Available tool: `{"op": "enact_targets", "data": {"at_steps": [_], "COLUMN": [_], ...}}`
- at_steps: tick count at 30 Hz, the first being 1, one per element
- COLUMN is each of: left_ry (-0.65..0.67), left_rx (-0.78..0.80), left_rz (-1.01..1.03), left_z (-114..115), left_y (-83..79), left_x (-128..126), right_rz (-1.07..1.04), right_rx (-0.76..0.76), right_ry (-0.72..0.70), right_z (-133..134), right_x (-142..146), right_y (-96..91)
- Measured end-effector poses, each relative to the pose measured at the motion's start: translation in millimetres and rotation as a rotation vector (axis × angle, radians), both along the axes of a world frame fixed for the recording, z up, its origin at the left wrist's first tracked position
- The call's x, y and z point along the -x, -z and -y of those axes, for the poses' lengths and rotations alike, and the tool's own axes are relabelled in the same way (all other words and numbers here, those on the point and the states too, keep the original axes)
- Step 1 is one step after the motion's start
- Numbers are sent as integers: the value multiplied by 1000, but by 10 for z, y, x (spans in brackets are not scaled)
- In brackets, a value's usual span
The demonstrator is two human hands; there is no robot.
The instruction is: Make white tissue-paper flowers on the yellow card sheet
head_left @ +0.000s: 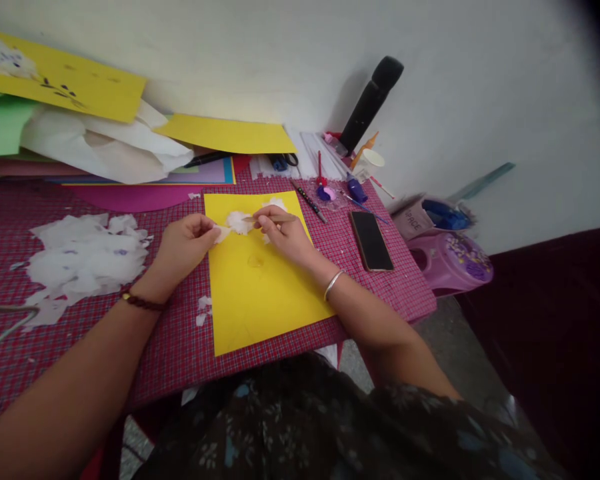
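Observation:
A yellow sheet of paper (260, 300) lies on the checked tablecloth in front of me. Near its top is a white tissue-paper tuft (239, 222), with more white tufts (276, 203) partly behind my right hand. My left hand (187, 243), at the sheet's left edge, pinches a small piece of white tissue paper (222, 233). Over the upper part of the sheet, my right hand (284, 233) is closed around a thin, light brown stick (275, 219), whose tip reaches the tuft. The stick's exact kind is unclear.
Torn white tissue pieces (87, 257) are heaped on the left. To the right lie a dark pencil (309, 201), a paint palette (326, 193), a paintbrush (363, 206) and a phone (371, 241). Stacked papers (190, 175) and a black cylinder (370, 107) stand by the wall.

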State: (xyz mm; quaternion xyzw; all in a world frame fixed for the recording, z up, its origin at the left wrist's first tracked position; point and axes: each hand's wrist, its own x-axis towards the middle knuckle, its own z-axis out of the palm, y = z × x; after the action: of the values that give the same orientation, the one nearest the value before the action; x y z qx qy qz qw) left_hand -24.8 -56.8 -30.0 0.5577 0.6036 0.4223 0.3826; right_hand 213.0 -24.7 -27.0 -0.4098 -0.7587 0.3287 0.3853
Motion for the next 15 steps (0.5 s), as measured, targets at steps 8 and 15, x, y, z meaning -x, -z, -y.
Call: {"op": "enact_targets", "data": {"at_steps": [8,15], "left_ry": [-16,-18], "left_rx": [-3,0], "left_rz": [-23,0], "left_z": [8,15], "left_y": [-20,-42], "left_x": [-13,-24], "right_rz": [-181,-89], "right_rx": [-16,-36], "right_ry": [38,20], "right_z": [17,11], "right_x": [-13,19], "right_y": [-23,-8]}}
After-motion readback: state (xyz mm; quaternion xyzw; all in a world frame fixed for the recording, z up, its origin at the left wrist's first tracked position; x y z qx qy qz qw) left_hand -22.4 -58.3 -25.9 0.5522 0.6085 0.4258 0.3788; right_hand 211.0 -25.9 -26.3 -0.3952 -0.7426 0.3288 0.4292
